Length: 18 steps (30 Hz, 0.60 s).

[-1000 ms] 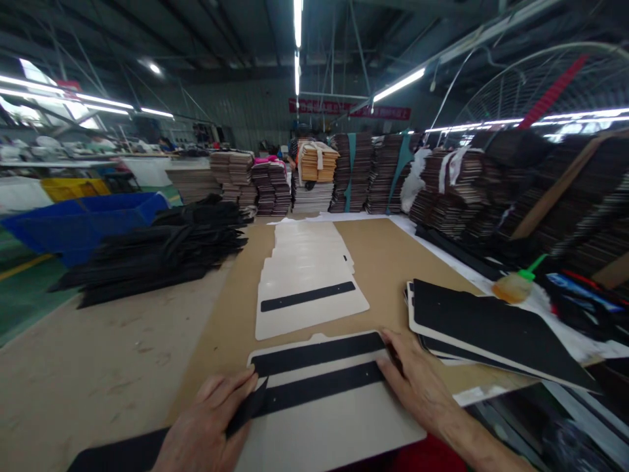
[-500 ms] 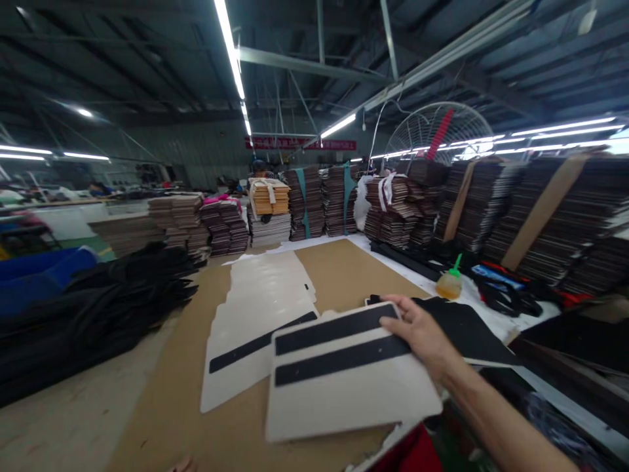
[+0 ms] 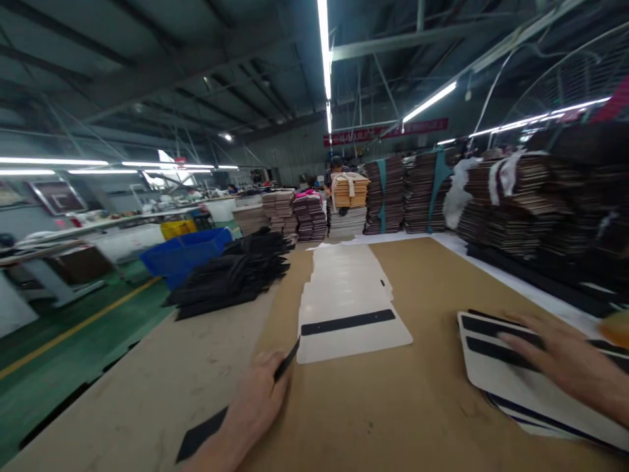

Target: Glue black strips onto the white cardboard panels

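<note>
My left hand (image 3: 258,400) is closed around a narrow black strip (image 3: 201,432), whose two ends stick out on either side of the fist. The strip's far end reaches the near-left corner of the top light panel (image 3: 354,341) in an overlapping, fanned row of panels; that one bears a black strip across it. At the right, my right hand (image 3: 560,354), smeared by motion, grips a light panel with two black strips (image 3: 491,373), thumb on its face and fingers at the far edge. Several similar panels (image 3: 531,423) lie beneath it.
Brown board (image 3: 393,406) covers the table's middle. A heap of black pieces (image 3: 230,278) lies left, beside a blue bin (image 3: 189,249). Tied stacks of dark panels (image 3: 427,193) line the back, with a yellow bundle (image 3: 350,190). A person (image 3: 335,167) is behind them.
The view has swung left. My right hand has carried the two-strip panel rightward, away from the fanned row to the pile. My left hand has come into view with a black strip.
</note>
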Each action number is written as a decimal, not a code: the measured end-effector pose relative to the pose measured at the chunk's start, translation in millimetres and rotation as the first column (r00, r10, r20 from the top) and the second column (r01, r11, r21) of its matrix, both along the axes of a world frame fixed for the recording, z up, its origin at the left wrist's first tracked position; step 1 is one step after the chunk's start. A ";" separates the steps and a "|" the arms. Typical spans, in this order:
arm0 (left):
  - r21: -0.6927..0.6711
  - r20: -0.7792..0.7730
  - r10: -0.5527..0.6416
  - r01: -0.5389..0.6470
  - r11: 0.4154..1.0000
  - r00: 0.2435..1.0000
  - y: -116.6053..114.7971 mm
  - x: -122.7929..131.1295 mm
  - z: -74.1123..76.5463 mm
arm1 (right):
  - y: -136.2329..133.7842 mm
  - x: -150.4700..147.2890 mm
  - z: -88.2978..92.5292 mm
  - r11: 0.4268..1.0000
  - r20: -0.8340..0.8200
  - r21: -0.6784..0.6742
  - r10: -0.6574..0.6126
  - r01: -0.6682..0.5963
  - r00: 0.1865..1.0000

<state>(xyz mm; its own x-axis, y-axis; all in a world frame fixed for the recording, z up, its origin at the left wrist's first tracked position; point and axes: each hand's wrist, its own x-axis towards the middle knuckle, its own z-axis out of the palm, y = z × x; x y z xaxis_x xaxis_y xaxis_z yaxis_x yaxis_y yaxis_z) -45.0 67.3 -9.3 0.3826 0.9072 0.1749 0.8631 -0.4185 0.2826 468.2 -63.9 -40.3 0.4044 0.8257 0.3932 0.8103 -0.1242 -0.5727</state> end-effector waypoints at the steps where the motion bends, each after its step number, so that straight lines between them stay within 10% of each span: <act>1: 0.004 -0.050 0.014 -0.013 1.000 0.999 6.9 10.4 4.6 | 18.2 -32.1 0.4 0.996 0.002 -0.043 0.081 -0.080 0.997; 5: -0.014 -0.167 0.009 -0.011 1.000 0.986 27.0 43.1 4.1 | 78.7 -134.9 3.1 0.903 0.042 -0.309 0.327 -0.299 0.944; 9: -0.013 -0.191 0.007 -0.009 1.000 0.982 23.5 48.6 1.8 | 94.0 -164.4 -1.4 0.889 0.140 -0.381 0.326 -0.253 0.935; 18: -0.041 -0.072 -0.135 0.132 0.990 0.988 -75.5 -19.9 -5.0 | -31.0 -162.9 -46.0 0.912 0.155 -0.248 0.369 -0.325 0.917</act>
